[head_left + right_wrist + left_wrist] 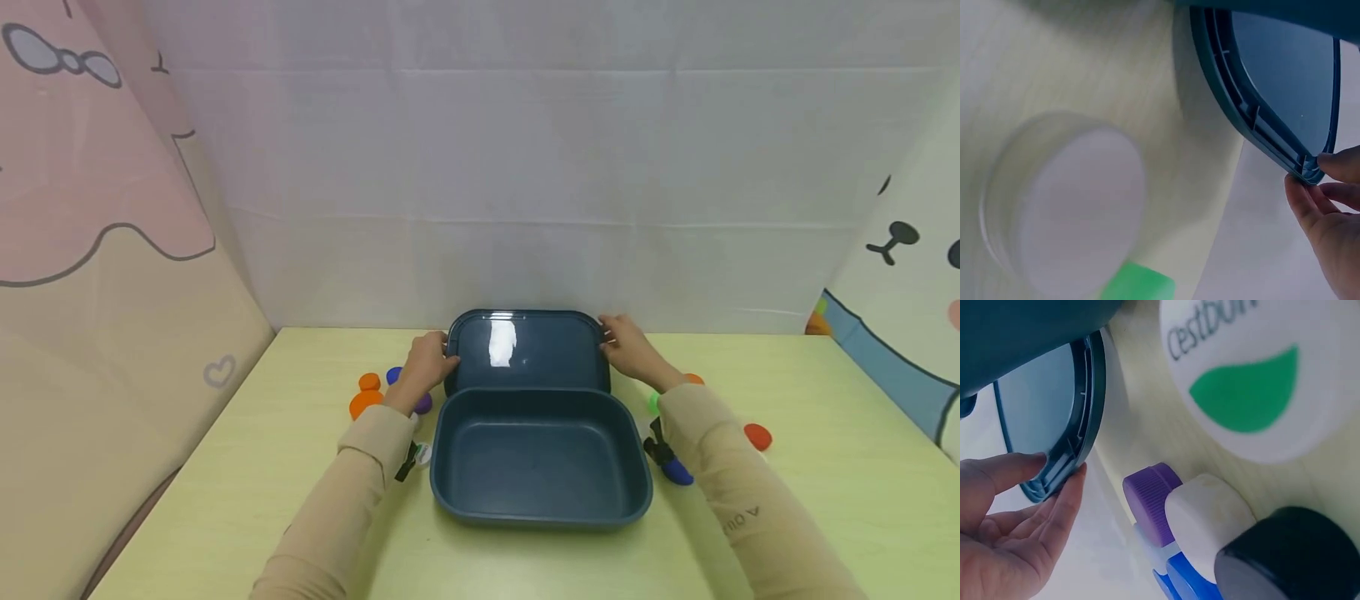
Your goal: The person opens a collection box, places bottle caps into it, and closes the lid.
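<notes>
A dark blue lid [555,350] leans tilted behind an empty dark blue box [540,467] on the table. My left hand [427,362] pinches the lid's left edge, thumb on its inner face and fingers behind. At the lid's right edge, my right hand [630,348] pinches it the same way. The left wrist view shows the left hand [1019,525] on a corner of the lid [1035,400]; in the right wrist view the right hand [1329,212] grips the opposite corner of the lid [1285,75].
Left of the box are orange caps [366,404], a purple cap [1150,503], a white cap [1207,519] and a round white lid with green print [1241,387]. Right of it lie a black and blue item [675,469], a red cap [758,436] and a green cap [1138,284].
</notes>
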The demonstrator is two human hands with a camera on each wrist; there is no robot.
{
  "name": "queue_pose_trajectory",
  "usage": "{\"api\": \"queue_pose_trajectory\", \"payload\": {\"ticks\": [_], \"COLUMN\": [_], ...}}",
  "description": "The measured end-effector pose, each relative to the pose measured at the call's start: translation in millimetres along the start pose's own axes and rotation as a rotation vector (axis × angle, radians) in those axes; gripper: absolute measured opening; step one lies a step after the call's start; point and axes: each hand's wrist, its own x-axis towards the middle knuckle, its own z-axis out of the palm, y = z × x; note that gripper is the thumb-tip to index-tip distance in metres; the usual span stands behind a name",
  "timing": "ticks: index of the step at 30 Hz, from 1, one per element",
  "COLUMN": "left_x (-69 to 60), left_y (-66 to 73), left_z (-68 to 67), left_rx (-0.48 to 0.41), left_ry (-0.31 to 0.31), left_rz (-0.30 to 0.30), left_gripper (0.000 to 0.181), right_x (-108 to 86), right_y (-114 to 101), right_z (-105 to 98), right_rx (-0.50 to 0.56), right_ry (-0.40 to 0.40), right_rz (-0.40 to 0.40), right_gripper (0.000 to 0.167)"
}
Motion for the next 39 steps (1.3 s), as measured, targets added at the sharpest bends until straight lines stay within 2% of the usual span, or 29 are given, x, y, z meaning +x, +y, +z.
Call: {"api": "queue_pose_trajectory", "payload": {"ticks": [5, 12, 17, 19, 21, 23, 25, 27, 28, 29, 31, 33, 35, 38, 39], "left_x": [-0.4, -2.1, -4.0, 0.7, 7.3, 31.1, 59.7, 83.4, 97.9, 96.6, 88.8, 64.5, 33.7, 2.9, -2.9], "left_y": [0.1, 0.8, 3.8, 0.9, -7.1, -31.6, -63.0, -90.8, -104.0, -102.7, -96.8, -71.3, -39.2, -6.6, -1.5], "left_z": [0.9, 4.4, 5.0, 8.2, 14.4, 36.9, 63.6, 87.7, 100.7, 101.0, 95.9, 74.1, 45.8, 14.3, 9.1], "left_rx": [0.022, 0.081, 0.095, 0.100, 0.112, 0.140, 0.162, 0.183, 0.188, 0.194, 0.209, 0.207, 0.188, 0.150, 0.146], "left_ry": [-0.034, -0.116, -0.166, -0.190, -0.203, -0.192, -0.189, -0.160, -0.160, -0.181, -0.166, -0.188, -0.202, -0.204, -0.190], "left_rz": [0.019, 0.021, -0.001, -0.016, -0.004, 0.028, 0.066, 0.125, 0.127, 0.113, 0.147, 0.122, 0.095, 0.072, 0.081], "left_gripper": [0.040, 0.037, 0.030, 0.029, 0.031, 0.034, 0.043, 0.050, 0.053, 0.054, 0.057, 0.052, 0.045, 0.040, 0.039], "right_x": [0.0, -3.2, -4.6, -5.0, -4.8, -4.6, -4.4, -4.3, -4.6, -4.9, -6.5, -8.5, -10.9, -14.1, -15.2], "right_y": [4, 9, 12, 12, 13, 13, 14, 14, 14, 14, 13, 12, 10, 8, 7], "right_z": [3, 6, 10, 11, 13, 14, 15, 15, 15, 14, 13, 12, 10, 8, 7], "right_rx": [0.069, 0.228, 0.280, 0.295, 0.301, 0.298, 0.289, 0.277, 0.270, 0.261, 0.239, 0.210, 0.168, 0.109, 0.090], "right_ry": [-0.080, -0.243, -0.292, -0.304, -0.311, -0.314, -0.310, -0.304, -0.304, -0.303, -0.298, -0.288, -0.262, -0.198, -0.174], "right_rz": [0.037, 0.158, 0.182, 0.187, 0.187, 0.185, 0.183, 0.184, 0.186, 0.187, 0.188, 0.177, 0.147, 0.092, 0.073], "right_gripper": [0.053, 0.058, 0.059, 0.060, 0.061, 0.062, 0.062, 0.062, 0.062, 0.062, 0.062, 0.060, 0.058, 0.055, 0.054]}}
